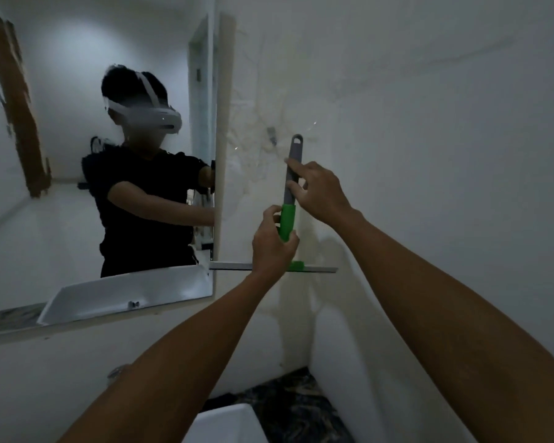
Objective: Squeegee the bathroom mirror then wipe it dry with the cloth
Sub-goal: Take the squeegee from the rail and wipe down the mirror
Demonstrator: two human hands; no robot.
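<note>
1. We note a white basin [227, 423] at the bottom edge; its contents are out of sight.
2. The squeegee [290, 199] has a grey upper handle with a hanging hole, a green lower grip and a long, thin pale blade.
3. Its long axis stands nearly upright, hole end up, blade level at the bottom, held against the white wall [429, 123] just right of the mirror [77, 91].
4. The left hand [274, 247] has its fingers wrapped round the green grip.
5. The right hand [320, 190] pinches the grey handle, forefinger extended along it.
6. The mirror is flat, frameless and reflects the person.
</note>
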